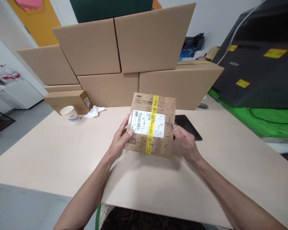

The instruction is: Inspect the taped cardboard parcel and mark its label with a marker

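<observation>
Since our left hand [119, 140] and right hand [188, 145] both grip the parcel [142, 145] at opposite sides, we should keep pressure even and the label [140, 123] unobstructed.

This looks like an office or small workroom: cardboard boxes [139, 48] stand stacked along the far side of a plain pale counter [81, 159], and a taped, labelled parcel [150, 125] is held above it. Right of the counter is a bulky dark object [259, 73] with yellow stickers [275, 53]; left of the counter, a low white cabinet [22, 92] with bottles [10, 74].
</observation>
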`<control>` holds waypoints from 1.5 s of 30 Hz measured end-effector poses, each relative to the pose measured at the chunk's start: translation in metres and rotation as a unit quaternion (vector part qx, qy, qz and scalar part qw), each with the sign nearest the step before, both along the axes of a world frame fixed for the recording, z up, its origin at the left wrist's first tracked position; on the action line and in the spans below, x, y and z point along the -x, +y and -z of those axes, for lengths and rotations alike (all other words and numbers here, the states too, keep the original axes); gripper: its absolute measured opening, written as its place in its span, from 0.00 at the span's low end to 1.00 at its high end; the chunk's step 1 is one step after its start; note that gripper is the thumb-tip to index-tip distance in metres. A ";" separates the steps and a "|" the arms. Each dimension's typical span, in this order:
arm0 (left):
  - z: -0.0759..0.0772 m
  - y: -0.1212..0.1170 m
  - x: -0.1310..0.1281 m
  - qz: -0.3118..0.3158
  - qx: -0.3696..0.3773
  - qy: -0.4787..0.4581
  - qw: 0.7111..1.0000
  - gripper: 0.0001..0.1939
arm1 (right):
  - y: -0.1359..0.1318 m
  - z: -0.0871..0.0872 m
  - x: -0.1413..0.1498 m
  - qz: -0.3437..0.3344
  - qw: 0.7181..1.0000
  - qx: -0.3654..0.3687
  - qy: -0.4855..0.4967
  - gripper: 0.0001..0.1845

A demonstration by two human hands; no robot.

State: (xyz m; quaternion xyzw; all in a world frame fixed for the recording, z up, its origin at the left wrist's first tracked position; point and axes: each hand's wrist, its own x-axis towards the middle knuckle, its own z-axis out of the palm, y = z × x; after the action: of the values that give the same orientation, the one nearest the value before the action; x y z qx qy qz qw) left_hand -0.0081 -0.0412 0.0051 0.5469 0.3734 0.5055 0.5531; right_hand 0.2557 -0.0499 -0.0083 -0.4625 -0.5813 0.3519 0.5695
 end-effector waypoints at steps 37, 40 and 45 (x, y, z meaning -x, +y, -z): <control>0.028 -0.027 -0.053 -0.206 -0.383 0.466 0.771 0.28 | 0.045 0.048 -0.007 0.107 0.993 0.047 0.008 0.33; 0.023 -0.024 -0.045 -0.156 -0.409 0.446 0.781 0.27 | 0.055 0.048 -0.016 0.123 0.992 0.034 0.005 0.31; 0.017 -0.021 -0.018 -0.033 -0.410 0.415 0.812 0.26 | 0.058 0.040 -0.055 0.175 0.984 0.001 -0.026 0.30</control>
State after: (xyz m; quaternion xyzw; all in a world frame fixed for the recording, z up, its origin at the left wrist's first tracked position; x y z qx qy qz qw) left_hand 0.0098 -0.0618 -0.0123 0.8680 0.3432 0.3549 0.0533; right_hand 0.3102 0.0085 -0.0478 -0.5666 -0.5052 0.2352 0.6069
